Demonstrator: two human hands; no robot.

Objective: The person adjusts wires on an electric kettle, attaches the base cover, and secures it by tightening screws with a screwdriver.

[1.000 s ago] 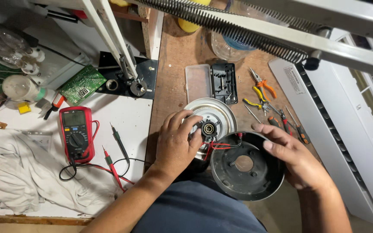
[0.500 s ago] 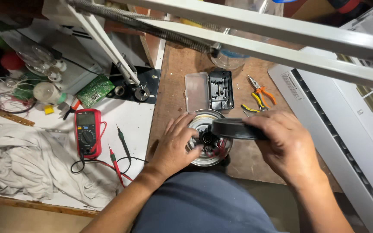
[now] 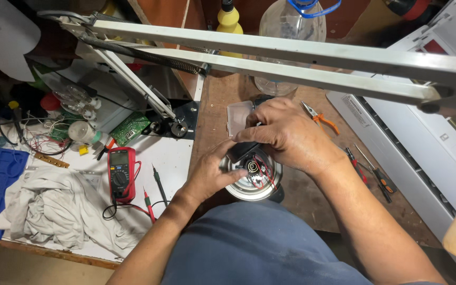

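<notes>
Reassembly stage, judged: black cover (image 3: 249, 148) gripped in right hand (image 3: 286, 138), fingers closed over it, above round metal base (image 3: 252, 177) at near centre of bench (image 3: 312, 195). Left hand (image 3: 212, 177) cupping base rim, fingers curled. Next: red wires (image 3: 258, 171) tucked clear, cover aligned, lowered squarely.

Meter screen: small grey rectangular display at the top of the red multimeter (image 3: 121, 173), lying on the white counter (image 3: 175, 153) left of the hands.
Board display: dark rectangular readout on the green circuit board (image 3: 130, 128), just above the multimeter.
Appliance label: white rectangular sticker (image 3: 355, 110) on the white appliance casing at right, print too small to tell.
</notes>
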